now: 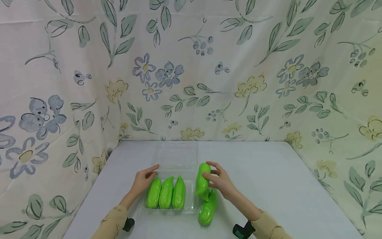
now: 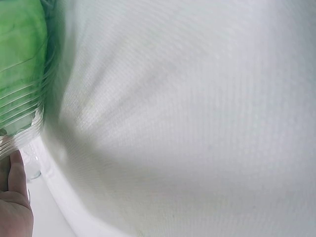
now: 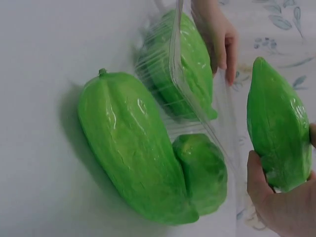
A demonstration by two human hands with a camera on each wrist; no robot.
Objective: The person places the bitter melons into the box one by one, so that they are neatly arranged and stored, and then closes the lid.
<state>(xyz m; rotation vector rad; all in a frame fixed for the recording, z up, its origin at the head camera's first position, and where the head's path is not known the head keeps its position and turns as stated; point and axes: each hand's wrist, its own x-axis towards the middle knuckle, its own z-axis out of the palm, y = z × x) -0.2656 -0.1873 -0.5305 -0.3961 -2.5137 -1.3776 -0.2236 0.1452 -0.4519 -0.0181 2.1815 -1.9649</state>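
My right hand [image 1: 221, 182] grips a glossy green tapered fruit [image 1: 204, 176], raised beside a clear plastic clamshell box [image 1: 192, 202]. In the right wrist view, its pointed end [image 3: 264, 79] sticks up from the fingers. Three like fruits [image 1: 166, 193] lie side by side in the box's left part. My left hand [image 1: 143, 180] holds the box's back left corner; in the left wrist view, its finger [image 2: 17, 173] lies against the ridged plastic. Under the held fruit, a large green fruit [image 3: 131, 143] and a smaller-looking one [image 3: 202, 173] lie on the table, partly overlapping.
The box's transparent lid [image 1: 176, 155] is folded back, flat on the white table [image 1: 253, 172]. A floral curtain [image 1: 191, 66] rises behind the table and along both sides. Dark devices [image 1: 243, 229] are worn at both wrists.
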